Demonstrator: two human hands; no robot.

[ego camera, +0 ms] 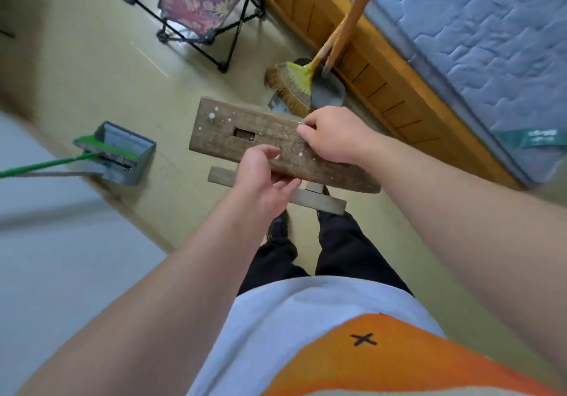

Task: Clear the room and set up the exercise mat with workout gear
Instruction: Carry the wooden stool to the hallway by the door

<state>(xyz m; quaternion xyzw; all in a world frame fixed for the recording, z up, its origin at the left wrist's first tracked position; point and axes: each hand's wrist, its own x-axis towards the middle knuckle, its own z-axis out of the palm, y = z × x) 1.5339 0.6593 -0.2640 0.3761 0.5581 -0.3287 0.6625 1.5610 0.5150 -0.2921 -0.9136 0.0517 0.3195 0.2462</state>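
Observation:
A small worn wooden stool [227, 128], its top flecked with white paint and cut by a rectangular slot, hangs in front of my legs above the floor. My left hand [264, 177] grips its near long edge, thumb on top and fingers curled underneath. My right hand [329, 137] grips the far edge toward the right end, fingers curled over the top. A lower crossbar of the stool [319, 202] shows beneath the seat. No exercise mat is in view.
A folding camp chair [202, 5] with floral fabric stands at the back. A straw broom [291, 85] and grey dustpan [328, 94] lean against the wooden bed frame [383, 67] on the right. A green broom with a grey dustpan [122, 153] lies at left.

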